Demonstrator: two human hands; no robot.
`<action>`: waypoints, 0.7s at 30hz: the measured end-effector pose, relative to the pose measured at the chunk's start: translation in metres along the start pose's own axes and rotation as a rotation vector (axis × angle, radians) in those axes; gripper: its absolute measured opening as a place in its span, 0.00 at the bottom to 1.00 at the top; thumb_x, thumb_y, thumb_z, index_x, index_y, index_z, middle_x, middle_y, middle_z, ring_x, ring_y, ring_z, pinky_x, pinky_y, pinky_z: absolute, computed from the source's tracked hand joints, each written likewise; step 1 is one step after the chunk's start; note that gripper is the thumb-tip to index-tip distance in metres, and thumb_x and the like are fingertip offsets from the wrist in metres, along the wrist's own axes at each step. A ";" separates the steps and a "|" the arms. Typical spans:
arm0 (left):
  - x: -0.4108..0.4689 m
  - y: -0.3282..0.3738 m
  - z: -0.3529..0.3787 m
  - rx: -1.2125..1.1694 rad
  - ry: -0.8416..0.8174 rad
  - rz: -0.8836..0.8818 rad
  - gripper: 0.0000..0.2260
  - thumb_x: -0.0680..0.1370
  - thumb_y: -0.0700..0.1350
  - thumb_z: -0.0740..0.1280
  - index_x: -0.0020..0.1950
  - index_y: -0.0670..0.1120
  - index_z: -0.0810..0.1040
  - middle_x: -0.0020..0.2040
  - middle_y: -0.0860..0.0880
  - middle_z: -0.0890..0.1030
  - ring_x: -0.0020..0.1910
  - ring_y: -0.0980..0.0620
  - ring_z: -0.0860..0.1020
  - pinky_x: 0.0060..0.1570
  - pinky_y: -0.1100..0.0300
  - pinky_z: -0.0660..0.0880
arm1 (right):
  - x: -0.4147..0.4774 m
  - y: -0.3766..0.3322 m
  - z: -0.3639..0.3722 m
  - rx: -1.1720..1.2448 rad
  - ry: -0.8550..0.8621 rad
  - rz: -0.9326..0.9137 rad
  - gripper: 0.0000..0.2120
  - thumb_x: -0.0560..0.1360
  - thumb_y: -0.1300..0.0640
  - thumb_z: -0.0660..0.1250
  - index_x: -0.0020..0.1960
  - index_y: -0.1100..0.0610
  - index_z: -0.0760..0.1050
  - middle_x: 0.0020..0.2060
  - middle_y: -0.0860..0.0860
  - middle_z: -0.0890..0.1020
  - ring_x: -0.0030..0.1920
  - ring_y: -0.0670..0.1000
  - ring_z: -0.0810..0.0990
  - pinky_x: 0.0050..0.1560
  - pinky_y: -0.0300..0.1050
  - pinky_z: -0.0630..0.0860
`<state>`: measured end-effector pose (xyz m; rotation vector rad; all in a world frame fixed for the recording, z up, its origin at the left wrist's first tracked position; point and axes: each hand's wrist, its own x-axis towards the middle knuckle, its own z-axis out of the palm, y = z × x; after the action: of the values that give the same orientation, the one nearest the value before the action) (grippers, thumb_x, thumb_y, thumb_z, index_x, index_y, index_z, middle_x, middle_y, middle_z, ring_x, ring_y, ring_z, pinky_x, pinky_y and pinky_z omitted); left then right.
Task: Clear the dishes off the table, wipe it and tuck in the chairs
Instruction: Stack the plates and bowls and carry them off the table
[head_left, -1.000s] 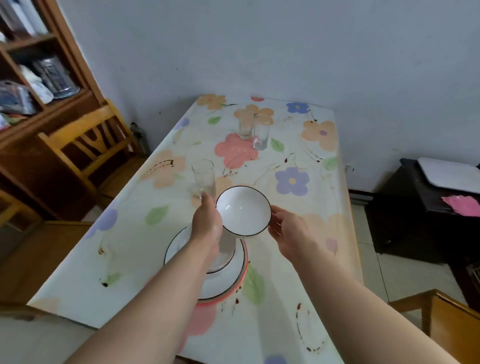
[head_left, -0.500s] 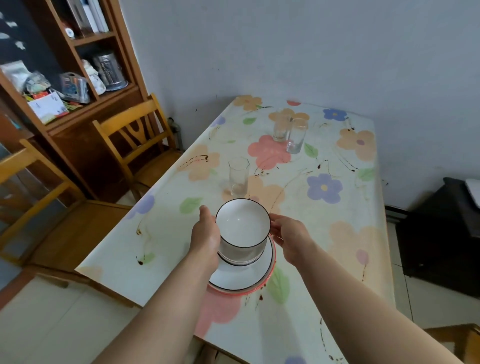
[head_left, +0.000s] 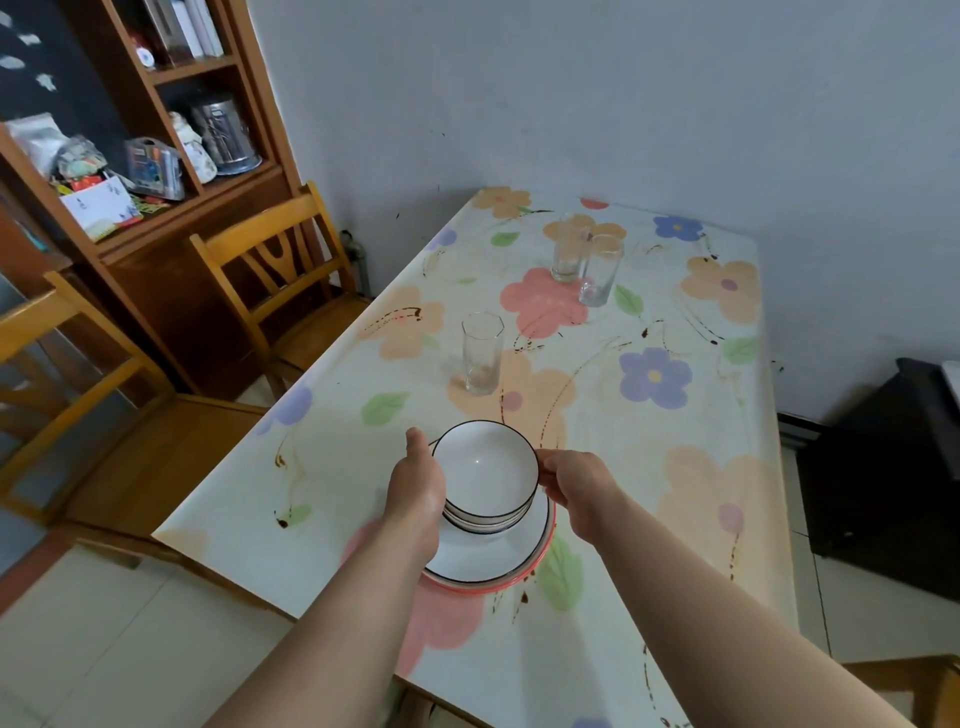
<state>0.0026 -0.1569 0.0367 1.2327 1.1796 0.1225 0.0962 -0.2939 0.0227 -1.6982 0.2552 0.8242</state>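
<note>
A stack of white bowls with black rims (head_left: 485, 475) sits on stacked white plates (head_left: 493, 558), the lowest one red-rimmed, near the front of the flowered table (head_left: 675, 467). My left hand (head_left: 418, 488) holds the left side of the bowls with its thumb up by the top rim. My right hand (head_left: 569, 480) grips the right side, fingers curled against the bowl wall. One empty glass (head_left: 480, 353) stands just beyond the stack. Two more glasses (head_left: 569, 254) (head_left: 600, 270) stand close together at the far end.
A wooden chair (head_left: 280, 270) stands pulled out at the table's left side, and a second chair (head_left: 52, 364) is nearer on the left. A chair corner (head_left: 924, 680) shows at bottom right. A shelf unit (head_left: 156, 130) lines the left wall; a black cabinet (head_left: 883, 467) stands right.
The top bowl, held tilted above the plates a second ago, has come down level onto the stack. Both hands moved down with it. My view has shifted back and left.
</note>
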 end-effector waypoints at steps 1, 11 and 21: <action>0.000 -0.001 0.001 0.012 0.006 0.003 0.30 0.81 0.63 0.46 0.68 0.44 0.74 0.65 0.44 0.77 0.65 0.43 0.74 0.69 0.47 0.66 | 0.000 0.000 0.000 -0.004 -0.002 0.005 0.20 0.66 0.68 0.56 0.57 0.72 0.71 0.39 0.52 0.70 0.41 0.52 0.63 0.41 0.44 0.64; 0.008 0.000 0.000 0.062 0.093 -0.030 0.28 0.82 0.59 0.49 0.66 0.39 0.74 0.65 0.38 0.76 0.64 0.39 0.74 0.66 0.48 0.69 | 0.012 -0.004 -0.001 0.040 0.050 0.057 0.13 0.71 0.67 0.60 0.50 0.73 0.77 0.34 0.54 0.72 0.35 0.51 0.66 0.35 0.42 0.64; 0.028 -0.016 -0.018 -0.112 0.054 -0.145 0.26 0.80 0.61 0.54 0.67 0.43 0.71 0.62 0.41 0.77 0.60 0.38 0.76 0.63 0.43 0.72 | 0.017 0.005 -0.011 0.047 0.146 0.121 0.06 0.75 0.62 0.57 0.39 0.56 0.65 0.33 0.53 0.62 0.34 0.52 0.59 0.34 0.44 0.57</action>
<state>-0.0062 -0.1338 0.0094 1.0482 1.2882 0.1127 0.1102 -0.3013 0.0092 -1.7139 0.4780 0.7775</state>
